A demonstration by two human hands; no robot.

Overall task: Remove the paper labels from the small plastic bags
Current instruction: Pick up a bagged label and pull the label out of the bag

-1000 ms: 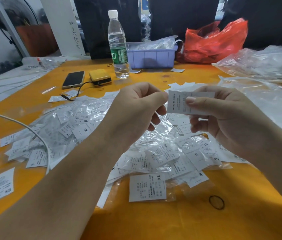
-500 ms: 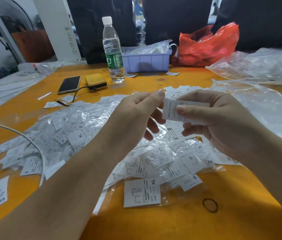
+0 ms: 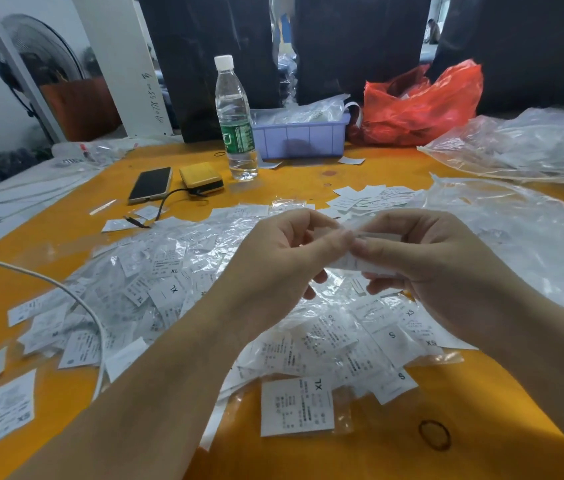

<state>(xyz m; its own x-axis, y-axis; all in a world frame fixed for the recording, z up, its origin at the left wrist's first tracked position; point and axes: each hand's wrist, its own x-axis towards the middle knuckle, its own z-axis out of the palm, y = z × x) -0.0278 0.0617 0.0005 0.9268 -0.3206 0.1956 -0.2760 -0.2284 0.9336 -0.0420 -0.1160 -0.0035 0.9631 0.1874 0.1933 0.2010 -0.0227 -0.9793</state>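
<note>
While both hands, left (image 3: 284, 258) and right (image 3: 422, 261), pinch one label (image 3: 360, 265) above the pile (image 3: 308, 341), each grip clamped, they can pull it free.

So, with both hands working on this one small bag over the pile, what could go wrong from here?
1. Both hands, left hand and right hand, pinch the same small bag with its label; pulling unevenly may tear the paper.
2. A dropped label could vanish into the pile of bagged labels directly below.
3. The white cable lies across the pile near the left forearm and could snag, scattering bags.
</note>
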